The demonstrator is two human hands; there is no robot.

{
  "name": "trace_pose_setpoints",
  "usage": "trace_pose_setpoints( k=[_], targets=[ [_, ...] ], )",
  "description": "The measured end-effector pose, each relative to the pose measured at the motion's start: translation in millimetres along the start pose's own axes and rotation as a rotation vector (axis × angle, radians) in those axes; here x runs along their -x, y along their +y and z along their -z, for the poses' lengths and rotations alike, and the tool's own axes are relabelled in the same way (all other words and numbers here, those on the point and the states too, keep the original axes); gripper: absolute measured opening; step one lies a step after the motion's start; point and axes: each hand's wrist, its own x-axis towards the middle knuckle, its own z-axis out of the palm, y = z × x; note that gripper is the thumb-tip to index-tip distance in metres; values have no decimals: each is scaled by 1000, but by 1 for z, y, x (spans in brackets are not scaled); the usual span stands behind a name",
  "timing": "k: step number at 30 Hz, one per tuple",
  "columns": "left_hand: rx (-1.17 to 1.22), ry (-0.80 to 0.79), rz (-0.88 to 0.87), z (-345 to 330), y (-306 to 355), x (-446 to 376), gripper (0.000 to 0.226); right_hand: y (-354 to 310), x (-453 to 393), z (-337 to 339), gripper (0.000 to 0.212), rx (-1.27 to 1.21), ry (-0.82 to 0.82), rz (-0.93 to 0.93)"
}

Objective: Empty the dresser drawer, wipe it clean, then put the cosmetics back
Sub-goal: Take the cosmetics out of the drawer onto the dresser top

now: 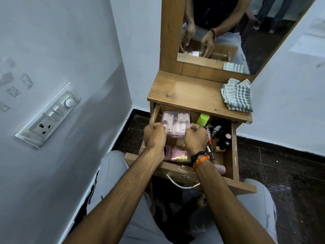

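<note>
Two pale walls corner your wooden dresser (186, 95), checked cloth (236, 96) on its top. Below, the open drawer (234, 155) holds cosmetics. Your left hand (154, 136) and right hand (196, 138) curl around a clear case (176, 125) above it.

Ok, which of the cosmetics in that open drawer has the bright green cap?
The bottle with the lime-green cap, at the back of the drawer just right of the clear box both hands hold. The items around it are dark, pink or red.
</note>
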Motion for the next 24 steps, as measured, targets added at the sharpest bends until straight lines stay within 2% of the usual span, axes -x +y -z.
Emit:
trace_pose_setpoints(
  k=[3, 7, 14, 19, 21, 24],
  targets=[
    [63, 27, -8, 3, 5, -1, 24, 5, 5, 5, 20, -116, -46, -15],
    [101, -25, 20, 14, 8, 3, 26, 7, 23, 20, 16, -256, -124, 18],
    [216, -122, -1, 23, 24, 7, 32, -16, 30, 42, 24, -291, -124, 106],
    [142, -126, -145, 0, 60, -24, 25, -59, -6, 30, 13, -244, -82, 187],
    [63, -104, -191, -10, 78, -41, 22, -77, -21, 22, 8, -189, -71, 208],
    [-115, -65, -258, -23, 102, -67, 15, -99, -43, 6, 11, -106, -44, 193]
  ],
)
